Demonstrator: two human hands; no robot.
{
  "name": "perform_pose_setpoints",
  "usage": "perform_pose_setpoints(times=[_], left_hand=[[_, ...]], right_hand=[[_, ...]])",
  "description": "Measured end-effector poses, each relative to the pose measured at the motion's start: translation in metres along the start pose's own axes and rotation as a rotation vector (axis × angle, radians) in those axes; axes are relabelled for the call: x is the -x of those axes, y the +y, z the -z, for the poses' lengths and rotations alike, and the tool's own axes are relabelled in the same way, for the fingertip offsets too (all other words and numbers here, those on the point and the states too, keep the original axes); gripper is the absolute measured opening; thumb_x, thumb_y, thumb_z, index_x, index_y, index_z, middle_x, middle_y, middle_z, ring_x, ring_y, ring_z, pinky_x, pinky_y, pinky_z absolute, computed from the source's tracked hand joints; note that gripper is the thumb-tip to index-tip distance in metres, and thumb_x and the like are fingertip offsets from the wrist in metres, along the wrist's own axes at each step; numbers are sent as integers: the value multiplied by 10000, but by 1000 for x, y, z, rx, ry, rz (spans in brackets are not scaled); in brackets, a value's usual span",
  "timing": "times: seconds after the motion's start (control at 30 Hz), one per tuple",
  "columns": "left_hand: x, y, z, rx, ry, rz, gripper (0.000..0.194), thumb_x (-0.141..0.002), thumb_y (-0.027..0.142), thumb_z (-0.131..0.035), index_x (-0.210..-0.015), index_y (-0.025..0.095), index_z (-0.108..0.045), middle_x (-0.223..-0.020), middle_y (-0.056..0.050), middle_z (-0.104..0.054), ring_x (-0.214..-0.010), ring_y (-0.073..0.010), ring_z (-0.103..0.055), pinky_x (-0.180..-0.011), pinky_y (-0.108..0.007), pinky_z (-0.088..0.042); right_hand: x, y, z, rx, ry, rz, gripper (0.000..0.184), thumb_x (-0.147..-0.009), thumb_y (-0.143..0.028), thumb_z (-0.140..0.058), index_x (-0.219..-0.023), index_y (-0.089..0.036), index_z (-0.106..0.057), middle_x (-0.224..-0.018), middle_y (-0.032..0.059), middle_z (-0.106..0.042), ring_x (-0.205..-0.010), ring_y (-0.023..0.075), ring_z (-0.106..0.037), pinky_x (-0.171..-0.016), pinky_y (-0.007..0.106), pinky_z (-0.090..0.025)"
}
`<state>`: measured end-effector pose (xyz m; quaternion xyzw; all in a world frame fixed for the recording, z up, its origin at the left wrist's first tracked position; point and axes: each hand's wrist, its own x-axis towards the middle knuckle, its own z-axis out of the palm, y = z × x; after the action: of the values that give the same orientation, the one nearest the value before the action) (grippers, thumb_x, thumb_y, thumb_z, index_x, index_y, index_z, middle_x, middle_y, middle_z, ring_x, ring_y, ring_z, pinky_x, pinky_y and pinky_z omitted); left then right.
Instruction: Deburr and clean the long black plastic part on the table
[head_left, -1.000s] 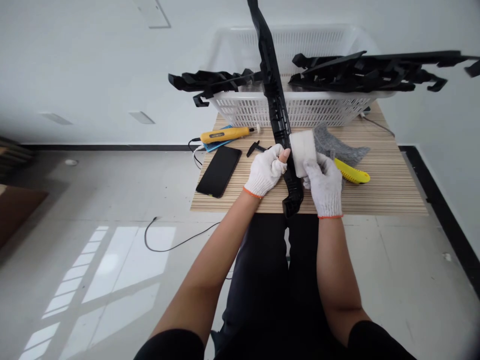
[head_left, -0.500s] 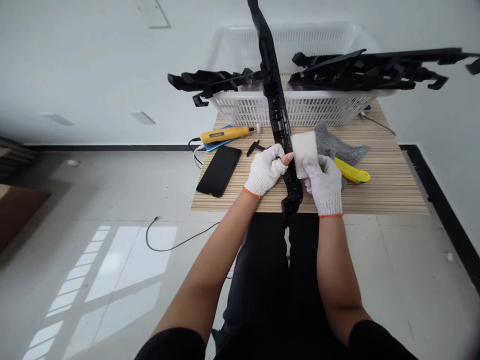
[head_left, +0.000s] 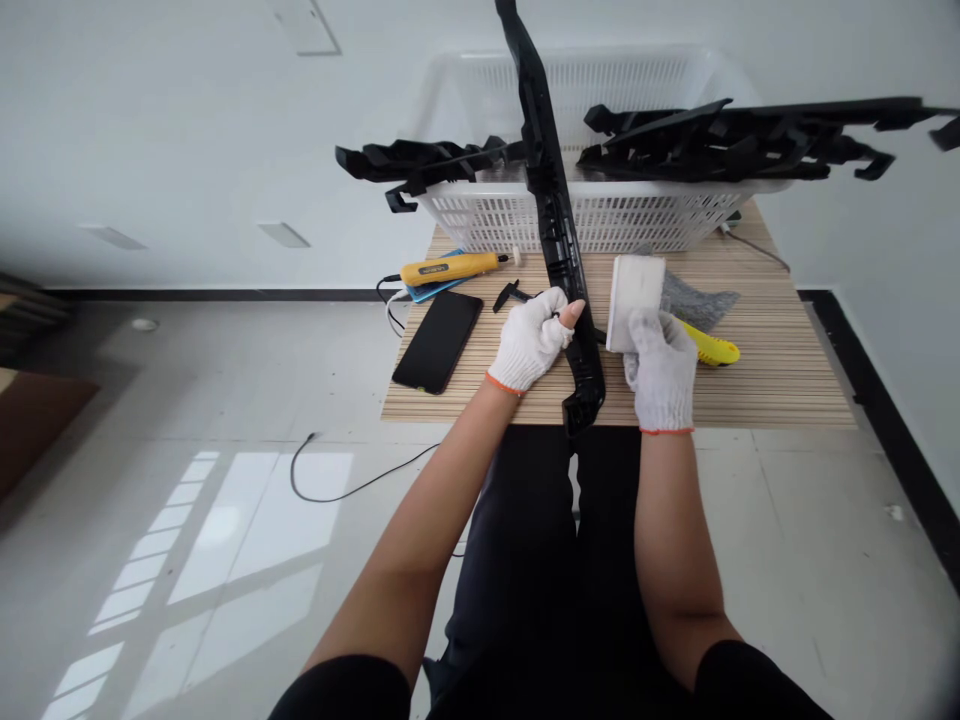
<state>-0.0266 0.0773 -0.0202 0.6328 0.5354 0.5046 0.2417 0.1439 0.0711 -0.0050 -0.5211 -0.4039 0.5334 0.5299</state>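
Observation:
My left hand [head_left: 531, 340], in a white knit glove with a bare thumb tip, is closed on the lower part of a long black plastic trim piece [head_left: 556, 225]. That piece runs from the table's near edge up across the basket. My right hand [head_left: 661, 365], gloved too, grips a white rectangular block [head_left: 636, 295], thumb on its face, a little to the right of the black piece and apart from it. Behind that hand lie a grey cloth [head_left: 697, 302] and a yellow-handled cutter [head_left: 712, 346], both partly hidden.
A white plastic basket [head_left: 615, 215] with several black plastic parts [head_left: 720, 135] stands at the back; they jut out both sides. Left on the table [head_left: 772, 385] are a yellow rotary tool [head_left: 454, 267], a phone [head_left: 438, 342] and a small black caliper-like tool [head_left: 507, 294]. A cable [head_left: 352, 498] hangs at left.
My right hand has drawn the white block to the right, away from the black piece, and tilted it slightly. The left hand and the black piece stay in place.

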Motion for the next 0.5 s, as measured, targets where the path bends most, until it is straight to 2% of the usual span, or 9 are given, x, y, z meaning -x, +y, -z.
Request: perform_pose_setpoints(times=[0.1, 0.2, 0.27, 0.4, 0.5], left_hand=[[0, 0, 0, -3, -6, 3, 560, -959, 709, -467, -679, 224, -455, -575, 29, -474, -577, -138, -455, -595, -313, -329], [0, -1, 0, -4, -8, 9, 575, -949, 732, -458, -676, 226, -453, -572, 27, -470, -575, -140, -451, -589, -313, -324], [-1, -1, -1, 1, 0, 11, 592, -936, 756, -454, -673, 226, -449, -571, 24, -467, -573, -140, -446, -584, -316, -316], [-1, -2, -1, 34, 0, 8, 619, -910, 795, -450, -666, 226, -441, -561, 25, -460, -554, -136, -431, -565, -316, -305], [-1, -4, -2, 47, -3, -8, 618, -910, 800, -441, -677, 228, -442, -562, 26, -460, -549, -136, -430, -561, -314, -305]], right_hand=[[0, 0, 0, 64, -100, -16, 403, -709, -523, -824, -786, -228, -560, -506, -89, -474, -357, 63, -395, -302, 184, -263], [1, 1, -2, 37, 22, 64, 367, -764, -538, -775, -827, -237, -573, -520, -88, -467, -374, 68, -386, -312, 188, -268], [1, 1, -3, -22, 29, 113, 368, -778, -559, -754, -836, -249, -565, -571, -78, -484, -415, 69, -393, -339, 187, -299], [0, 4, 1, 17, -115, 220, 360, -738, -531, -796, -871, -246, -621, -787, -24, -607, -615, 94, -515, -472, 194, -431], [-2, 5, 11, 78, -235, 202, 336, -788, -521, -753, -948, -236, -678, -778, -23, -601, -627, 99, -511, -498, 203, -431]])
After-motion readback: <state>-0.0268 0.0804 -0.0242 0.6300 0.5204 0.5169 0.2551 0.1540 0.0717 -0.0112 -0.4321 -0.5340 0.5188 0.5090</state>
